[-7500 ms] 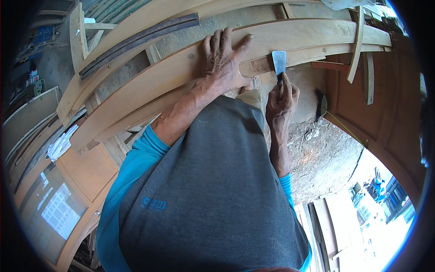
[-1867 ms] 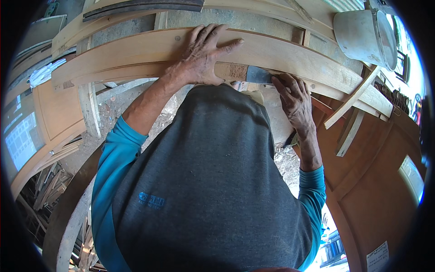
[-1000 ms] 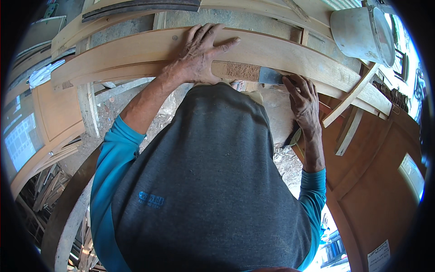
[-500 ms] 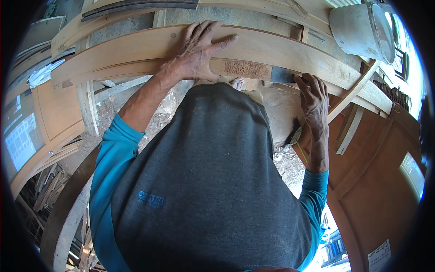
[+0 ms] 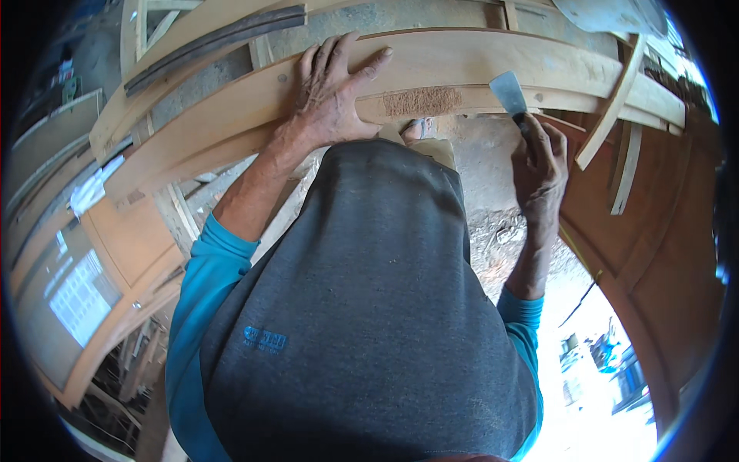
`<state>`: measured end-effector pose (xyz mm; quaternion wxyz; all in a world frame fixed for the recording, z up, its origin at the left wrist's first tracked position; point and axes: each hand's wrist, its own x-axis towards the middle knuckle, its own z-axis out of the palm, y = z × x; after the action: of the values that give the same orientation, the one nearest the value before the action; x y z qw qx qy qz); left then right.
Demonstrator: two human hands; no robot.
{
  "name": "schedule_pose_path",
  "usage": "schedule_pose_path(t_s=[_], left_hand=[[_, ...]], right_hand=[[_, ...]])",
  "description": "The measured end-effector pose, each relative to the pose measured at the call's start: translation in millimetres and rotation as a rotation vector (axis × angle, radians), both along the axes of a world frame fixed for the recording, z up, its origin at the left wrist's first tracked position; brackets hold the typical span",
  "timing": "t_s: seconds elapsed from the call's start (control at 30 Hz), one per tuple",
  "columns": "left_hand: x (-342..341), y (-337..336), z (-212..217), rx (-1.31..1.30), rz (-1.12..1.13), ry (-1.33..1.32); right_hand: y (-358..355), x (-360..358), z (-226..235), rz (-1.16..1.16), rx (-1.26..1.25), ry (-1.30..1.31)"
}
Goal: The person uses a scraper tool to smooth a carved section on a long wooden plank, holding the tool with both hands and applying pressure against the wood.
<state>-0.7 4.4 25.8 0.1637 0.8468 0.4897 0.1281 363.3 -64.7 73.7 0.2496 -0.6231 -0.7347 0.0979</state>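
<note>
A long pale wooden board [image 5: 446, 58] curves across the view in front of me. My left hand [image 5: 329, 104] lies spread on it, fingers over the far part and thumb toward the near edge. To the right of that hand, a rough brown patch [image 5: 423, 102] of filler-like material covers part of the board's near strip. My right hand [image 5: 540, 165] is closed round the dark handle of a putty knife [image 5: 508, 91]. Its flat grey blade points up and away, over the board's near strip to the right of the patch. Whether the blade touches the wood I cannot tell.
A loose wooden slat [image 5: 616, 104] leans across the board's right end. Beyond are a dark strip [image 5: 215, 48] and a whitish bucket [image 5: 612, 14]. Brown wooden panels stand at the right [image 5: 654, 223] and left [image 5: 127, 246]. A foot [image 5: 419, 128] shows below the board.
The putty knife has lifted from lying flat along the near strip, and its blade now points upward. My left hand keeps its place on the board. The whole view has shifted and tilted.
</note>
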Motion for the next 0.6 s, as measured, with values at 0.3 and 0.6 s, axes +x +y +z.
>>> schedule_pose_path(t_s=[0.3,0.6], left_hand=[[1.8,5.0,0.5,0.001,-0.051,0.003],[-0.8,4.4,-4.2,0.033,-0.07,-0.04]], right_hand=[[-60.6,-102.3,-55.3,-0.53,-0.048,0.228],[-58.0,-149.9,-63.1,-0.556,0.021,0.168]])
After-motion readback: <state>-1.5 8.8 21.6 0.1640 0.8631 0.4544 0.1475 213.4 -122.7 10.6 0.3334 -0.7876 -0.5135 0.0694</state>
